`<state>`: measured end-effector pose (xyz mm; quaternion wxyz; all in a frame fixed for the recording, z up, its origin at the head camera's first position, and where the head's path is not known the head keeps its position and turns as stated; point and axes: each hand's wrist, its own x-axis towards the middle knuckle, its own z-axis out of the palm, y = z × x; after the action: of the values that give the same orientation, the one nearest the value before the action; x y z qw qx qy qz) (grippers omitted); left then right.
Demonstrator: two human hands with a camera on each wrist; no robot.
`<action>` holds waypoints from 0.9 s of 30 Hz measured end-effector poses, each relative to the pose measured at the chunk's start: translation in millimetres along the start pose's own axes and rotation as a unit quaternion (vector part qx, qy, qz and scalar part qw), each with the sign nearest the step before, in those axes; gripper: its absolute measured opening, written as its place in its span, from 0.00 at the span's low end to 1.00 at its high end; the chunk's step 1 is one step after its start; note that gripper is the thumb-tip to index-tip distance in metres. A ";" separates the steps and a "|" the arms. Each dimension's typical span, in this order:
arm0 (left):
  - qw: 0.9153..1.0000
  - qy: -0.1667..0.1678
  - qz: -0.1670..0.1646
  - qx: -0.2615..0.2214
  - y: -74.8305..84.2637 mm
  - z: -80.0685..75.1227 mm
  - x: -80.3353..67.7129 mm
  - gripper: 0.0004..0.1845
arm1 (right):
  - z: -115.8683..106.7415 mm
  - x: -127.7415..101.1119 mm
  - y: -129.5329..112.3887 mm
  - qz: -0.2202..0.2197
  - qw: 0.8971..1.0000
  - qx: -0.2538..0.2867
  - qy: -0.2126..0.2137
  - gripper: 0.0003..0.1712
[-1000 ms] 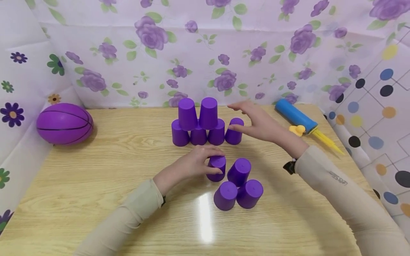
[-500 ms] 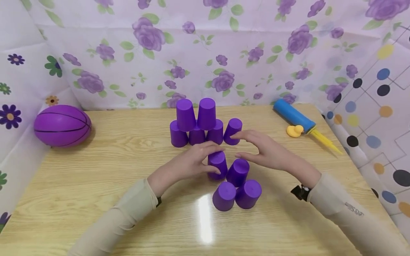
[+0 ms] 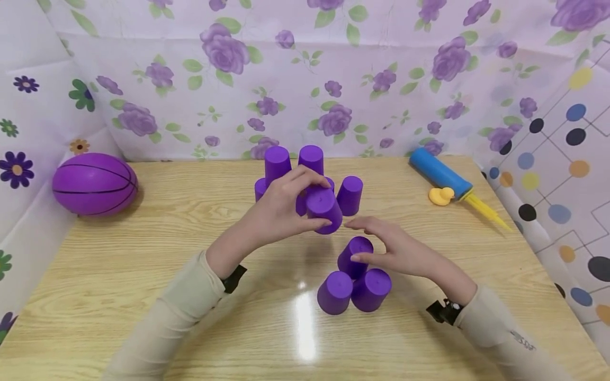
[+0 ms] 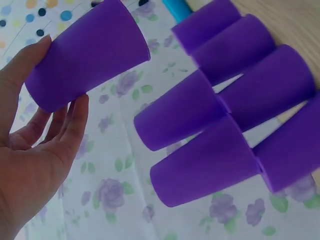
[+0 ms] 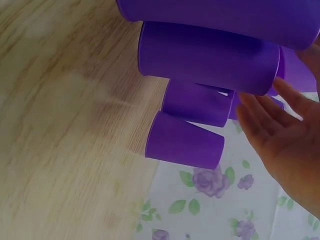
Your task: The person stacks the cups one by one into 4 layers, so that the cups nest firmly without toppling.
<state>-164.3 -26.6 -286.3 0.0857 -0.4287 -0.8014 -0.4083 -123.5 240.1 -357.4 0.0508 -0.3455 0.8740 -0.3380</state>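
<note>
Wood-grain table (image 3: 143,254), floral cloth backdrop (image 3: 381,69) behind it, dotted cloth (image 3: 567,159) on the right side.

Containers: all purple plastic cups, all upside down, so nothing visible inside any of them. Back stack (image 3: 305,174) stands near the backdrop: bottom row of cups with two cups on top; rightmost bottom cup (image 3: 350,194) stands just beside the rest, nothing on it. The left wrist view shows the same stack close up (image 4: 225,120).

Left hand (image 3: 281,209) grips one lifted cup (image 3: 325,210), fingers and thumb curled round its wall, cup tilted and off the table, in front of the back stack and partly hiding its middle cups. In the left wrist view the held cup (image 4: 87,55) sits between thumb and fingers.

Right hand (image 3: 393,251) lies low over the near group, fingers fairly straight, thumb and fingertips touching the rear cup (image 3: 355,256) of that group. Can't tell if it actually has a grip. Two more cups, front left cup (image 3: 335,292) and front right cup (image 3: 370,289), touch each other just in front of it.

Around: purple ball (image 3: 94,183) at far left by the cloth wall, well apart from the cups. Blue pump (image 3: 440,173) with yellow nozzle at the back right; small yellow duck (image 3: 440,196) just beside it.
</note>
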 end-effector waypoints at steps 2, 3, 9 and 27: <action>1.000 0.022 -0.002 -0.004 1.2 -2.4 6.0 0.28 | 1.3 -1.4 -0.9 0.013 1.000 -0.003 -0.018 0.33; 0.999 0.032 -0.008 -0.012 1.8 -3.7 9.5 0.29 | 1.7 -1.8 -1.1 0.018 0.999 -0.004 -0.026 0.33; 0.992 0.060 -0.093 -0.059 1.6 -7.9 34.1 0.32 | 2.7 -2.0 2.0 0.031 0.998 -0.005 -0.053 0.32; 0.993 -0.091 -0.080 0.016 -29.4 7.3 103.8 0.28 | -0.3 3.0 2.3 0.035 0.997 0.002 -0.063 0.28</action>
<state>-249.1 33.9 -257.6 -0.0131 -0.3971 -0.8440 -0.3603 -127.2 239.6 -358.2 0.1179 -0.3352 0.8800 -0.3152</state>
